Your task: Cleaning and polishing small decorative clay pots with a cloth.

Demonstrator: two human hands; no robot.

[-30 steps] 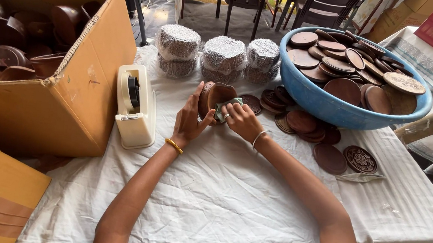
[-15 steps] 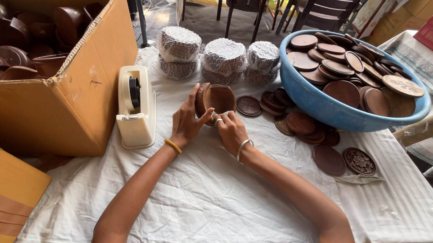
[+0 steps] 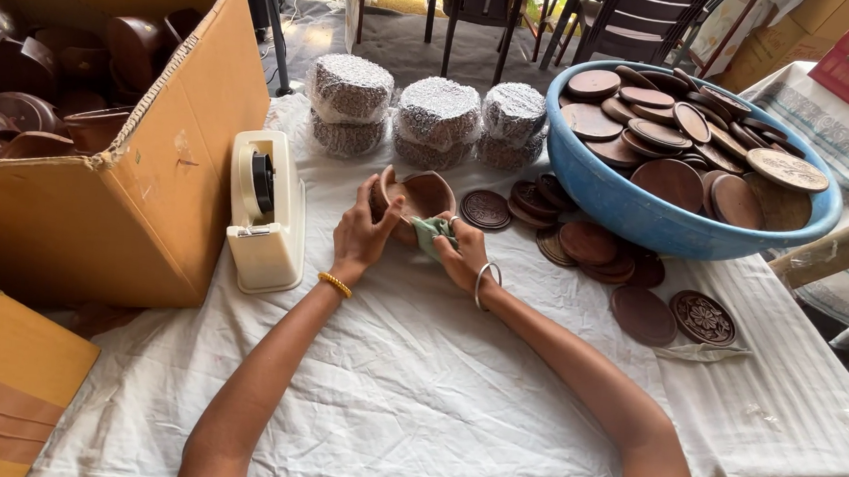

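Broad white-clothed worktop (image 3: 415, 385), bare toward the near edge, hemmed by a cardboard box (image 3: 104, 180) on the left and a blue basin (image 3: 642, 208) on the right. Between them, left hand (image 3: 361, 235) in a closed grip on a brown clay bowl (image 3: 422, 197), tilted just above the cloth beside a tape dispenser (image 3: 267, 209). Right hand (image 3: 463, 256) in a pinched grip on a green rag (image 3: 432, 234), pressed to the bowl's lower rim.

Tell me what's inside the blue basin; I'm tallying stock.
The blue basin holds a heap of round brown lids, flat discs overlapping in several layers, one paler with a carved pattern. Whatever lies under the top layers, and the basin's bottom, is covered.
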